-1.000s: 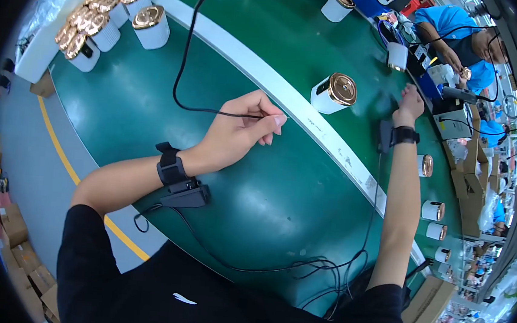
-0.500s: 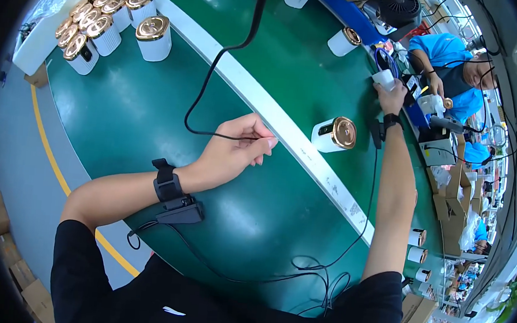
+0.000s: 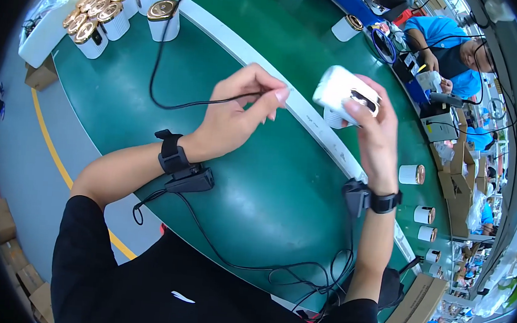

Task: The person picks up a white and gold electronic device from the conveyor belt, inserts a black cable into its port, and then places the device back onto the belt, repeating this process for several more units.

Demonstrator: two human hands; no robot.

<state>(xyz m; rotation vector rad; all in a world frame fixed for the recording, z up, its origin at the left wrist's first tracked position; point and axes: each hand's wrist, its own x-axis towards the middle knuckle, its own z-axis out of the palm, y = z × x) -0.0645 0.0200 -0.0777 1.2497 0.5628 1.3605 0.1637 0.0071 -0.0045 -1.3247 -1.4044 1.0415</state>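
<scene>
My left hand [image 3: 231, 117] is pinched closed on the end of a thin black cable [image 3: 174, 107], which loops down from above. The plug itself is hidden in the fingers. My right hand [image 3: 382, 135] grips a white canister-shaped device [image 3: 339, 90], tilted on its side above the rail, with a dark oval panel near my thumb. A short gap separates the two hands, and the cable does not touch the device. Partly hidden below the held device stands another white canister [image 3: 332, 118]. Both wrists wear black straps with small boxes.
A pale rail [image 3: 248, 54] crosses the green work surface [image 3: 255, 204]. Gold-lidded white canisters [image 3: 116, 27] cluster at the far left, with one canister [image 3: 163, 28] beside them. Several more line the right side. A co-worker in blue [image 3: 441, 39] sits across. Black wires [image 3: 322, 282] lie near me.
My right hand has come back from the far right side toward the middle, bringing the white device. My left hand has moved slightly farther out, still pinching the cable.
</scene>
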